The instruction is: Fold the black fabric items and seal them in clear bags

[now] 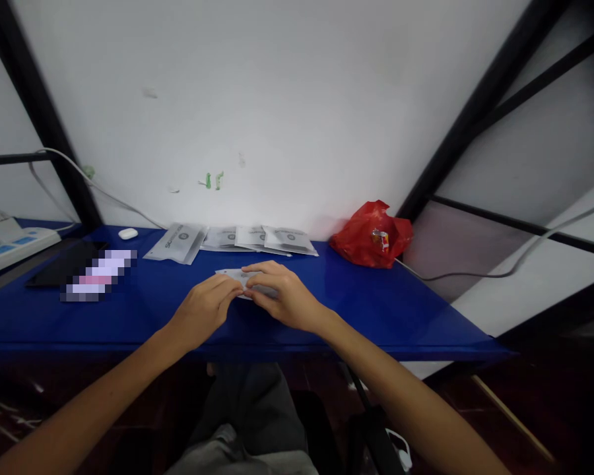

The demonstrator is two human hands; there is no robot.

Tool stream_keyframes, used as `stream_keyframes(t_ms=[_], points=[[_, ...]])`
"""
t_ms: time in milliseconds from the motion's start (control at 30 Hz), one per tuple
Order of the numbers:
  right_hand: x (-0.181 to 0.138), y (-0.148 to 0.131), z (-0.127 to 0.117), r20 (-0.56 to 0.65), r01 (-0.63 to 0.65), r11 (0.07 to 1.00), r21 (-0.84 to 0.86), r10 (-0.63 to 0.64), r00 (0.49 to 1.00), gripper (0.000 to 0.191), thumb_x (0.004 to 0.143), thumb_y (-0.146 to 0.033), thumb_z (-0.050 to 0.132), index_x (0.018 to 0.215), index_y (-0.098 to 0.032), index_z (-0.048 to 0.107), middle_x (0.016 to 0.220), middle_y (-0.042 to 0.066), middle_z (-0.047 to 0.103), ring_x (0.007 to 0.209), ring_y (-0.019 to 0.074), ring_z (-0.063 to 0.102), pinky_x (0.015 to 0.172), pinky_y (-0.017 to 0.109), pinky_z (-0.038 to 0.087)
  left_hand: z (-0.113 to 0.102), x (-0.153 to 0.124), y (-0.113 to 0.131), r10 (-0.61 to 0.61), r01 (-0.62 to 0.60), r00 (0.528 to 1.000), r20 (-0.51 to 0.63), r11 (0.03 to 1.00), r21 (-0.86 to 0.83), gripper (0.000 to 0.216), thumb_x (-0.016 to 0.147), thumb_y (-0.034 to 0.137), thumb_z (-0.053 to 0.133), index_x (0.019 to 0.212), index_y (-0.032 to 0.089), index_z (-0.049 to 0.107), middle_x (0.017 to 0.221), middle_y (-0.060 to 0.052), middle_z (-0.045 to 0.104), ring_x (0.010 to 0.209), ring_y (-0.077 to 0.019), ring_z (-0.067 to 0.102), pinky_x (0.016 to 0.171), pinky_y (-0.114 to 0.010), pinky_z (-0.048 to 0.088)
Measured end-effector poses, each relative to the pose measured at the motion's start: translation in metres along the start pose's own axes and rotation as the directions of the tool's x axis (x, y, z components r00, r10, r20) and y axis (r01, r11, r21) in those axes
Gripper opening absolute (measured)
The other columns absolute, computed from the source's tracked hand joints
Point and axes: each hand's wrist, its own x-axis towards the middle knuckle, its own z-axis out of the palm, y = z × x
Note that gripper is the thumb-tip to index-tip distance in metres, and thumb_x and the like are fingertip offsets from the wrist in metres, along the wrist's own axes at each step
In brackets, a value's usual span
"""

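A frosted plastic pouch (235, 273) lies at the middle of the blue table, partly covered by both hands. My left hand (204, 309) is closed, its thumb and fingers pinching the pouch's near edge. From the other side, my right hand (288, 297) grips the same edge between thumb and fingers, with its forefinger reaching over the top. The fingertips of the two hands almost meet. Behind them, several similar pouches with grey printing (292, 240) overlap in a row by the wall, and another printed pouch (177, 243) lies at their left end.
A crumpled red plastic bag (371, 237) sits at the back right. Toward the left are a small white case (128, 233), a black tablet-like slab (64, 265), a blurred-out phone-like item (98, 277) and a white power strip (24, 249). The blue table (376, 310) ends near my lap.
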Motion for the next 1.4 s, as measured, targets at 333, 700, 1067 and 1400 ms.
stream_keyframes(t_ms=[333, 700, 1067, 1400], points=[[-0.011, 0.006, 0.013, -0.002, 0.039, 0.999, -0.032, -0.039, 0.999, 0.012, 0.087, -0.020, 0.052, 0.093, -0.021, 0.063, 0.117, 0.007, 0.063, 0.108, 0.0187, 0.059, 0.092, 0.037, 0.046, 0.002, -0.005, 0.009, 0.012, -0.017, 0.999, 0.031, 0.986, 0.164, 0.024, 0.091, 0.010, 0.038, 0.082, 0.017, 0.059, 0.073, -0.001, 0.063, 0.071, -0.0130, 0.058, 0.066, -0.025, 0.047], [-0.021, 0.017, -0.001, 0.048, 0.043, 0.954, -0.297, -0.030, 0.998, 0.013, 0.088, -0.019, 0.051, 0.089, -0.020, 0.064, 0.116, 0.009, 0.063, 0.105, 0.0213, 0.058, 0.093, 0.043, 0.042, -0.002, -0.017, -0.007, -0.189, 0.194, 0.967, -0.169, 0.981, 0.016, 0.021, 0.092, 0.018, 0.040, 0.079, 0.019, 0.057, 0.072, 0.000, 0.062, 0.068, -0.0115, 0.059, 0.067, -0.023, 0.047], [-0.011, -0.004, 0.001, 0.070, 0.044, 0.922, -0.385, -0.018, 0.997, 0.013, 0.083, -0.015, 0.053, 0.088, -0.017, 0.064, 0.113, 0.010, 0.064, 0.100, 0.0225, 0.058, 0.089, 0.042, 0.044, -0.007, -0.008, -0.002, 0.083, -0.111, 0.990, 0.113, 0.956, 0.272, 0.019, 0.092, 0.013, 0.040, 0.092, 0.018, 0.059, 0.078, -0.002, 0.064, 0.072, -0.0150, 0.057, 0.068, -0.028, 0.044], [-0.010, -0.004, 0.000, 0.077, 0.098, 0.933, -0.345, -0.076, 0.994, 0.018, 0.083, -0.015, 0.052, 0.095, -0.019, 0.064, 0.113, 0.008, 0.065, 0.101, 0.0217, 0.058, 0.087, 0.039, 0.044, 0.001, -0.004, 0.001, 0.106, -0.124, 0.992, 0.073, 0.933, 0.338, 0.023, 0.088, 0.006, 0.038, 0.084, 0.018, 0.057, 0.073, -0.001, 0.063, 0.067, -0.0146, 0.054, 0.063, -0.028, 0.039]])
